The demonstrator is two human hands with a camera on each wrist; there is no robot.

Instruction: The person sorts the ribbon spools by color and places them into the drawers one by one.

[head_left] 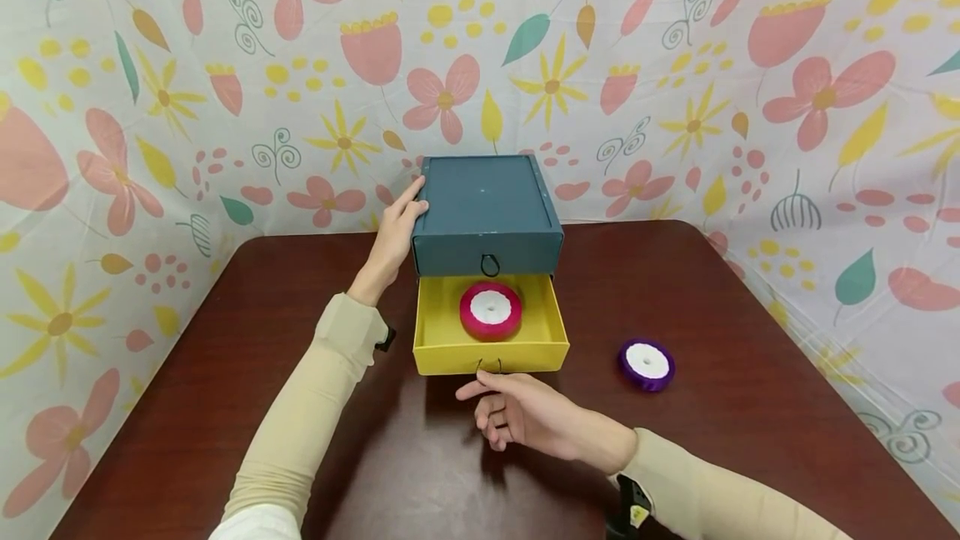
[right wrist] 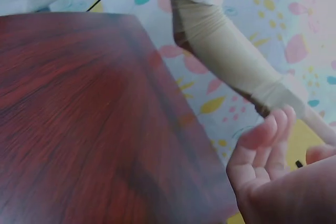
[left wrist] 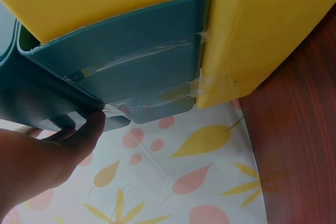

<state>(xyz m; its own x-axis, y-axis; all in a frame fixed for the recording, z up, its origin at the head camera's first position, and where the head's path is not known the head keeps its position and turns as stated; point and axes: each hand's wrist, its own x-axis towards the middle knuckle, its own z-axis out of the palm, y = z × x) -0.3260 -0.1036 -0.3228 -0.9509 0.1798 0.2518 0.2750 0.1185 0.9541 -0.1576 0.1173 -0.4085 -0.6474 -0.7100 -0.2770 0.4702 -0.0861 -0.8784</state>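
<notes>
A small two-tier drawer box [head_left: 486, 194] stands at the back of the table, its upper tier dark blue with a black loop pull. Below, the yellow drawer [head_left: 438, 358] is pulled out and holds a pink ribbon roll [head_left: 491, 312] with a white centre. My left hand [head_left: 395, 232] rests against the box's left side, fingers fairly straight; the left wrist view shows the hand [left wrist: 58, 156] touching the blue wall. My right hand [head_left: 528, 417] is at the yellow drawer's front, thumb by its dark loop, fingers loosely bent. The right wrist view shows nothing gripped.
A purple ribbon roll [head_left: 647, 364] with a white centre lies on the brown table [head_left: 720, 440], right of the drawer. Behind the box hangs a flower-patterned cloth [head_left: 637, 65], close to its back.
</notes>
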